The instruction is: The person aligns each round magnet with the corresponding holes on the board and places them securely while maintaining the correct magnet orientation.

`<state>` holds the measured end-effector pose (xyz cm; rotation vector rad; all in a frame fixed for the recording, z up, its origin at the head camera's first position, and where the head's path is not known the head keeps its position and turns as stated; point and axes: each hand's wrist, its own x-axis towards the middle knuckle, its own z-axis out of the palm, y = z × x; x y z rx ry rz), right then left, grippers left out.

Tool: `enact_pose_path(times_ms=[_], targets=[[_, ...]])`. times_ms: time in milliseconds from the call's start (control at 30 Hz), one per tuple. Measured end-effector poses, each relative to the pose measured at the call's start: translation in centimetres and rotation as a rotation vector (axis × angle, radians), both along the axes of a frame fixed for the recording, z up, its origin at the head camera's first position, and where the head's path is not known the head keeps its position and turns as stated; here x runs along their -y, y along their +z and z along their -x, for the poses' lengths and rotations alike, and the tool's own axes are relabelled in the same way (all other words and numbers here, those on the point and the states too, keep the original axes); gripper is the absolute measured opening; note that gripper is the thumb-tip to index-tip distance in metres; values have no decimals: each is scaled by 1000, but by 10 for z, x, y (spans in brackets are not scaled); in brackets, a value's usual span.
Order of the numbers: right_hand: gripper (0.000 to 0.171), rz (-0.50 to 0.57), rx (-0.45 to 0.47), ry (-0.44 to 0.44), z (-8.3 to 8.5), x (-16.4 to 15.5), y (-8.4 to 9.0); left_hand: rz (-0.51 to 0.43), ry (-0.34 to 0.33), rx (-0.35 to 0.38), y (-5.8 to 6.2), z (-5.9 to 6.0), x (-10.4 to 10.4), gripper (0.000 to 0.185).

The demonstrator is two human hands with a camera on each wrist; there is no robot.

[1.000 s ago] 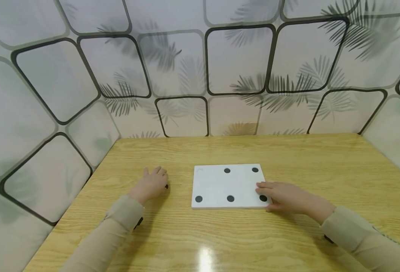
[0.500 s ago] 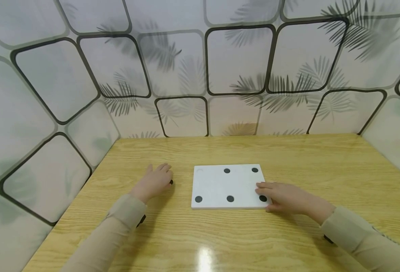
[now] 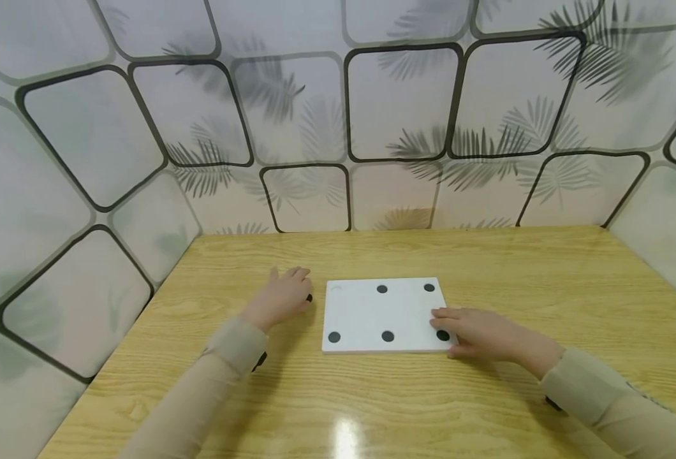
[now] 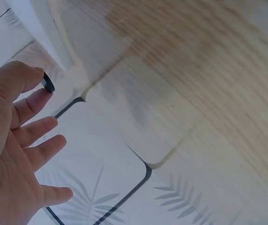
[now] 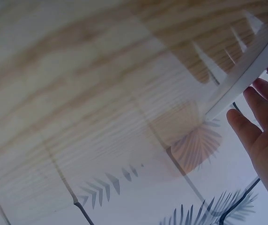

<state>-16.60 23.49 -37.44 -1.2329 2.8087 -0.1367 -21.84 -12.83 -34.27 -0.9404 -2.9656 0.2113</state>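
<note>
A white rectangular board (image 3: 367, 313) lies flat on the table, with several black discs (image 3: 387, 336) on it along its far and near edges. At its far left corner is a faint round mark (image 3: 336, 288). My left hand (image 3: 279, 298) is just left of the board, above the table, pinching a black disc (image 4: 48, 83) between thumb and index finger; the other fingers are spread. My right hand (image 3: 481, 333) rests on the board's right end, its fingers extended over the surface and the thumb by the near right corner. In the right wrist view, fingers (image 5: 260, 103) lie against the board's edge.
The wooden table (image 3: 407, 401) extends around the board on all sides. Patterned wall covering (image 3: 309, 108) with leaf prints rises behind the table and along both sides.
My left hand has moved right and away from me, closer to the board's left edge, with the black disc still pinched. The right hand and board have stayed in place.
</note>
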Motion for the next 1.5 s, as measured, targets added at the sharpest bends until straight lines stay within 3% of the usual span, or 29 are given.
enact_pose_path(times_ms=[367,600,1000,1267,1500], targets=[[53,-11,9,-4,0,0,-1,46,25,-11,-1,17,-31,19],[52,0,-8,14,0,1,2,49,61,40,-2,22,-45,25],[53,-9,22,-21,-1,3,2,84,72,39,-9,30,-54,30],[53,-12,26,-20,0,3,2,65,145,120,-13,37,-56,35],[53,-11,22,-23,0,1,1,70,132,101,-19,44,-58,34]])
